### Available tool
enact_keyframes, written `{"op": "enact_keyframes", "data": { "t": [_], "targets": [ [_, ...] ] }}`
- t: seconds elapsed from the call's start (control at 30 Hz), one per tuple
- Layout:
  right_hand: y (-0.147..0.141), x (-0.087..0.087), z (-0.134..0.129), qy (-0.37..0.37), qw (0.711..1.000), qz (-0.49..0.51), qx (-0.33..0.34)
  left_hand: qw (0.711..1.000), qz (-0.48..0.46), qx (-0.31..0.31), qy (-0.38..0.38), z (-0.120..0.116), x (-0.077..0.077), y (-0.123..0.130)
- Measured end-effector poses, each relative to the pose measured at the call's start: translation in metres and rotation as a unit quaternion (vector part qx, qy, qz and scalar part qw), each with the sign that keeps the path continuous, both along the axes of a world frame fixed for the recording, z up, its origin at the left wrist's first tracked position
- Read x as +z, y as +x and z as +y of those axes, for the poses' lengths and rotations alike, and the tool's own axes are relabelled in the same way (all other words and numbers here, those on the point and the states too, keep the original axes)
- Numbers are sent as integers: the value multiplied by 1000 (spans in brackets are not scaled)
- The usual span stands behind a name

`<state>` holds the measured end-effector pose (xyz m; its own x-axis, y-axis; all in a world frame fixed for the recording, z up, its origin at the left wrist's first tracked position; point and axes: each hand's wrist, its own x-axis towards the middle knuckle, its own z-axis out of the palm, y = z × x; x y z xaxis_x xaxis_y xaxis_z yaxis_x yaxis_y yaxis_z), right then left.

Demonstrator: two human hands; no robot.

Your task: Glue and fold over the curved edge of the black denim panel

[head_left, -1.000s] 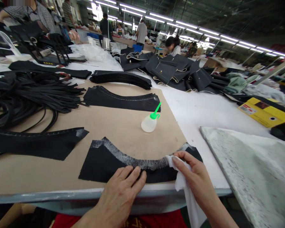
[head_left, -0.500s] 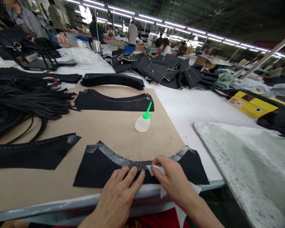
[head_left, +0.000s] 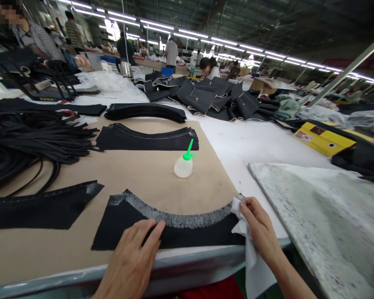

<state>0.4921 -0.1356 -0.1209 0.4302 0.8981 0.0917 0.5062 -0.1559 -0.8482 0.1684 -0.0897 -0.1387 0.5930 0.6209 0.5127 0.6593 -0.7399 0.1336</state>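
Observation:
A curved black fabric panel (head_left: 193,236) lies flat at the table's front edge, with a whitish band (head_left: 187,220) along its concave upper edge. My left hand (head_left: 137,245) rests on the panel left of its middle, fingers stretched out and slightly spread. At the panel's right end, my right hand (head_left: 258,222) pinches a white cloth (head_left: 243,226), whose tail hangs over the table edge. Beyond the panel stands a translucent squeeze bottle (head_left: 183,167) with a green nozzle, touched by neither hand.
Black stitched panels (head_left: 149,141) lie beyond the bottle, another panel (head_left: 34,211) to the left. Black strips (head_left: 43,133) are heaped at left. A yellow box (head_left: 324,139) and a grey-white mottled slab (head_left: 318,216) are at right. Dark fabric pieces (head_left: 205,95) pile up behind; people stand farther back.
My right hand has slid the white cloth rightward along the whitish band to the panel's right end. My left hand has shifted left on the panel. The camera view has shifted slightly.

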Motion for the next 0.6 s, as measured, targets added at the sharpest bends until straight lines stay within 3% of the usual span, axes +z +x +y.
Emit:
{"op": "enact_keyframes", "data": {
  "t": [0.13, 0.27, 0.33, 0.43, 0.5, 0.6],
  "targets": [
    [5, -7, 17, 30, 999, -4, -11, 998, 24, 27, 48, 8, -8, -32],
    [18, 2, 43, 73, 997, 30, -22, 994, -10, 90, 66, 25, 16, -31],
    [26, 9, 51, 113, 992, 39, -44, 993, -63, 96, 31, 42, 38, -10],
    [36, 15, 55, 157, 981, 100, -61, 982, -145, 60, -102, 80, 65, 38],
    [39, 15, 53, 139, 979, 145, -31, 967, -174, 40, -182, 111, 73, 70],
    [39, 12, 49, 104, 981, 166, 13, 955, -170, 38, -238, 147, 70, 107]
  ]
}}
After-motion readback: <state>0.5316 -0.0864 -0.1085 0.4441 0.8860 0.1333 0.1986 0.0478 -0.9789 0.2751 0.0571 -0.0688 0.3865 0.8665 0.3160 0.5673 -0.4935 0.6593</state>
